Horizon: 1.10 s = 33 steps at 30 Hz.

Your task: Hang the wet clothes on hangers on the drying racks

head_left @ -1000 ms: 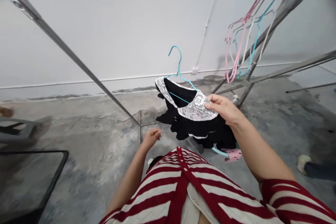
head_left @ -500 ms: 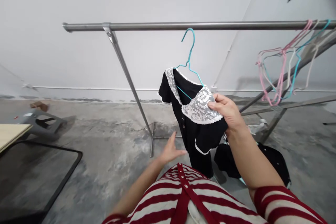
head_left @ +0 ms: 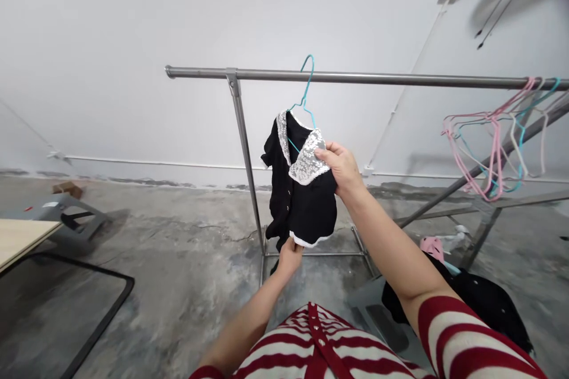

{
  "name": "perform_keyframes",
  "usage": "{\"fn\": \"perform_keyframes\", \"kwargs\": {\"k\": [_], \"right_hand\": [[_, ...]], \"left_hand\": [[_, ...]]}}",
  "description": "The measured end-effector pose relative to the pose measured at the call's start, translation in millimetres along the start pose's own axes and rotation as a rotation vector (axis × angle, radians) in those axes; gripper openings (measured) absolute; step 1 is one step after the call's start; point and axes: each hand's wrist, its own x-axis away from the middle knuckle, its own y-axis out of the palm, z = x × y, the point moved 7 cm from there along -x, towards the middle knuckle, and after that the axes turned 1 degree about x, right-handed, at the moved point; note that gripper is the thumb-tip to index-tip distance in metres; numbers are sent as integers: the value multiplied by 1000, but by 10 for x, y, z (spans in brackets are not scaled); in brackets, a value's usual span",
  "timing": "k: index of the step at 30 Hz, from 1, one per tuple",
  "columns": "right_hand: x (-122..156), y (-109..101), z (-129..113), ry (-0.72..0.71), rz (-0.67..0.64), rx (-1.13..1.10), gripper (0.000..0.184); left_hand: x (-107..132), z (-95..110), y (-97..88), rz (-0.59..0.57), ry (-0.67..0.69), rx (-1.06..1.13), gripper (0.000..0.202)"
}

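A black short-sleeved garment (head_left: 309,210) with a white lace collar (head_left: 306,160) hangs on a teal wire hanger (head_left: 304,98). The hanger's hook reaches up to the steel rail (head_left: 355,77), but I cannot tell whether it is hooked over it. My right hand (head_left: 341,169) pinches the collar's right side. My left hand (head_left: 290,256) holds the garment's lower edge, which has white trim. Both arms reach forward from red-and-white striped sleeves.
The rail stands on a steel frame (head_left: 251,177) over a concrete floor. Several pink, white and teal hangers (head_left: 493,145) hang at the right. Below them lies a black cloth heap (head_left: 471,299) with something pink. A wooden tabletop (head_left: 22,240) and grey stool (head_left: 66,216) are at the left.
The garment has risen toward the rail, with the hanger's hook now level with it. My left hand has moved up from open below the garment and taken its lower edge. The view has tilted upward.
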Motion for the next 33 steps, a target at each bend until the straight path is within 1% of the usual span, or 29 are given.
{"fn": "perform_keyframes", "kwargs": {"k": [4,8,11,13,17,19,21,22,24,25,26,27,28,29,31,33], "right_hand": [[-274,328,5,-23,-28,-17,23],[-469,599,126,4,-48,-6,21],[-525,719,277,38,-52,26,21],[-536,762,354,31,-63,54,24],[-541,773,395,-57,-102,113,33],[-522,724,439,-104,-117,138,37],[-464,620,572,-150,-107,163,40],[-412,553,690,-166,-99,185,41],[-259,427,1044,-159,-117,281,41],[-157,385,1276,-133,-163,363,39],[-37,359,1541,-83,-241,469,37],[101,337,1821,-26,-335,595,35],[262,322,2109,40,-465,732,33],[410,264,2346,91,-522,786,31],[695,100,2729,181,-591,867,25],[975,-144,3014,283,-630,950,18]], "left_hand": [[-24,-63,-224,103,-19,-84,13],[-123,-126,-400,153,-33,-137,16],[-188,-195,-490,161,-56,-164,20],[-214,-239,-514,155,-74,-177,22],[-265,-340,-480,118,-122,-180,20],[-302,-411,-437,87,-153,-171,16],[-340,-497,-392,57,-190,-162,13],[-357,-543,-370,43,-209,-160,15],[-385,-632,-333,14,-245,-169,22],[-395,-673,-318,-3,-260,-179,25],[-403,-709,-307,-21,-273,-194,27],[-408,-741,-299,-39,-283,-212,28],[-408,-769,-295,-58,-288,-233,28],[-403,-795,-293,-79,-286,-254,28],[-359,-856,-284,-128,-276,-296,27],[-243,-960,-258,-198,-279,-336,26]]}}
